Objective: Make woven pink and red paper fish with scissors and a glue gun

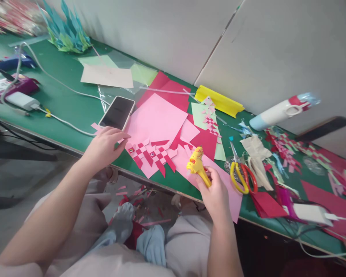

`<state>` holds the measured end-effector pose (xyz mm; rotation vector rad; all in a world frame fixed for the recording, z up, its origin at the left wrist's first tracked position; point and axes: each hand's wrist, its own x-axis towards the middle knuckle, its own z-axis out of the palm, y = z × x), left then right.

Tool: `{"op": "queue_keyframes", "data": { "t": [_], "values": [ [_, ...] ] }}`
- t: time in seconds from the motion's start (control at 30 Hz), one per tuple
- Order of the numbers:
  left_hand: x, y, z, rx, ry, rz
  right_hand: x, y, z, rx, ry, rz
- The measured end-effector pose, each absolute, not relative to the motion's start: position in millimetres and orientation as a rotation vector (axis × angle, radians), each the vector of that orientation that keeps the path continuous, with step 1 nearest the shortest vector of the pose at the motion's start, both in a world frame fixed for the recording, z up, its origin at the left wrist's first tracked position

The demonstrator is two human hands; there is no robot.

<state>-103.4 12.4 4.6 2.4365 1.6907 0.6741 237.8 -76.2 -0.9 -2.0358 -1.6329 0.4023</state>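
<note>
My right hand (215,192) is wrapped round the handle of a small yellow glue gun (196,163), held over the pink paper near the table's front edge. My left hand (106,148) rests by the lower end of a smartphone (118,112), its fingers stretched out and nothing visible in them. Just right of those fingers, two woven red-and-pink paper fish (159,156) with stuck-on eyes lie on pink paper. A large pink sheet (157,117) lies behind them, partly over red paper (174,92).
Scissors (239,177) with yellow and red handles lie at right, near a white bottle (273,113) and a power strip (288,200). Blue-green paper grass (67,32) stands back left. White cables (66,88) cross the left side. Paper scraps (138,196) litter the floor.
</note>
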Motion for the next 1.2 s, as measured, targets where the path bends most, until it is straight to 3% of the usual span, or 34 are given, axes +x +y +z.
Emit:
{"op": "queue_keyframes", "data": {
  "t": [0.23, 0.53, 1.2],
  "values": [
    [-79.2, 17.9, -3.3, 2.632, 1.432, 0.548, 236.1, -78.4, -1.9, -2.043, -1.661, 0.399],
    [-69.5, 19.8, -5.2, 2.72, 1.514, 0.346, 239.6, -82.5, -3.5, -2.051, -1.664, 0.432],
    [-40.6, 35.6, -11.6, 2.566, 1.761, 0.518, 251.5, -84.9, -3.1, -1.969, -1.509, 0.616]
  ]
}}
